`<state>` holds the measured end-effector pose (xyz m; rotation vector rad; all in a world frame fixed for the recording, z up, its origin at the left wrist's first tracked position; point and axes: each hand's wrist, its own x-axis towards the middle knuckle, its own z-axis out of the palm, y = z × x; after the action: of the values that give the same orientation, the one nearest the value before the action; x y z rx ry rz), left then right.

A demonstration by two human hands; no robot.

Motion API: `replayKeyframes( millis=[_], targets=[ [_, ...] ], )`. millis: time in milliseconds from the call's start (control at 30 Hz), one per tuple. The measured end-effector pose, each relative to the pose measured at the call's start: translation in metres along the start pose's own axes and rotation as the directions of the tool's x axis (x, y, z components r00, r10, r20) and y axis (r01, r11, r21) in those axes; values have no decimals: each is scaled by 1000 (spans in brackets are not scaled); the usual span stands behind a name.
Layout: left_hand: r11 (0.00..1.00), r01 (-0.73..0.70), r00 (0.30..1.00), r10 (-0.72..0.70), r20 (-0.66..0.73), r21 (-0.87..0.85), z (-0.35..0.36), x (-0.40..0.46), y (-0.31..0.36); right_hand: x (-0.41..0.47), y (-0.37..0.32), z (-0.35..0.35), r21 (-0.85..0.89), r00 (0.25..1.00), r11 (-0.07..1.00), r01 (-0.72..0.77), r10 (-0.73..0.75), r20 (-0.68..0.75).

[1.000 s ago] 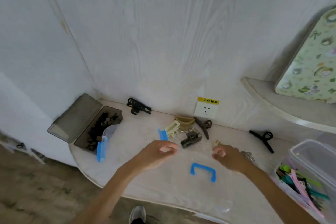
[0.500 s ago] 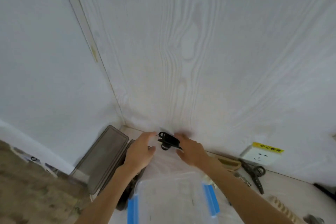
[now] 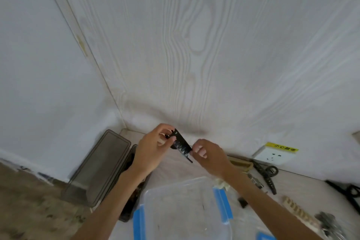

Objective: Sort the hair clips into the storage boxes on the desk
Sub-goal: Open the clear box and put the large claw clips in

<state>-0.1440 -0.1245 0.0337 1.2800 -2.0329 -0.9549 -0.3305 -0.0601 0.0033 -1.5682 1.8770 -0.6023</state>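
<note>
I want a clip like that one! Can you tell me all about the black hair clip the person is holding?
The black hair clip is long and narrow, with a row of teeth along it; it looks like shiny plastic. It is held up off the desk, slanting down to the right, in front of the white wall. The left hand pinches its upper end and the right hand pinches its lower end. Nothing else touches it. The picture is too blurry to show whether it is sprung open.

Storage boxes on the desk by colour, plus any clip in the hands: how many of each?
Smoky grey box: 1
Clear box with blue latches: 1
Black clip, pinched by left hand and right hand: 1
Total: 3
</note>
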Motion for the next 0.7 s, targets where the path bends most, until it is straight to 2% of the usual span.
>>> replayKeyframes(
  millis=[67,133,200,267,333,400,500,600,700],
  targets=[
    [990,26,997,-35,-65,-138,-19,-9,16,-12,-19,-12,129,993,991,34,-18,-119],
    [986,85,986,-104,-129,-146,-38,-29,29,-33,-36,-22,242,995,969,45,-21,-100],
    [979,204,963,-199,-181,7,-55,-56,31,-57,-44,-28,294,1000,956,0,-8,25],
    [913,328,942,-298,-153,243,-64,-91,27,-84,-44,-26,285,978,955,-86,27,205],
    [835,375,922,-383,-66,403,-59,-130,18,-113,-40,-15,218,923,959,-180,89,373],
    [791,370,906,-424,0,486,-46,-152,8,-124,-35,-1,144,888,957,-250,168,428],
    [753,383,880,-473,37,535,-21,-175,2,-129,-33,26,34,911,967,-252,225,347],
    [794,383,895,-446,23,472,0,-184,5,-116,-35,53,-154,942,969,-192,226,250],
    [835,380,913,-407,-20,398,17,-192,12,-107,-39,78,-289,908,948,-136,236,347]
  ],
)
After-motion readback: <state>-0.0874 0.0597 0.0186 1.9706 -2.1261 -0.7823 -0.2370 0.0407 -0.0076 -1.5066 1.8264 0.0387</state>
